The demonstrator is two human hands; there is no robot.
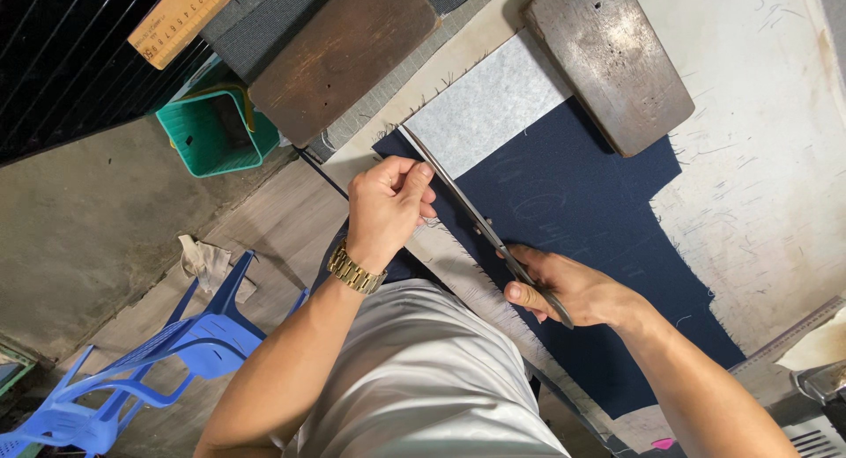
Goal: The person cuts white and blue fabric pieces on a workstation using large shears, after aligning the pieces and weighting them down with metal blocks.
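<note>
Scissors (480,222) lie in the right hand (568,291), fingers closed around the handles, blades along the navy fabric (573,203) edge. The left hand (383,207), at ten o'clock, pinches the cut strip (458,269) taut, while a wooden block (608,62) at twelve o'clock weighs the cloth down.

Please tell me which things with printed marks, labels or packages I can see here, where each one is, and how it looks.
Wooden ruler: top left corner, lying slantwise; long flat tan strip with dark printed marks.
Metal ruler: lower right edge of the table; thin grey strip with fine marks.
Green plastic basket: below the table, upper left; square, teal.
No packages, signs or screens show.
</note>
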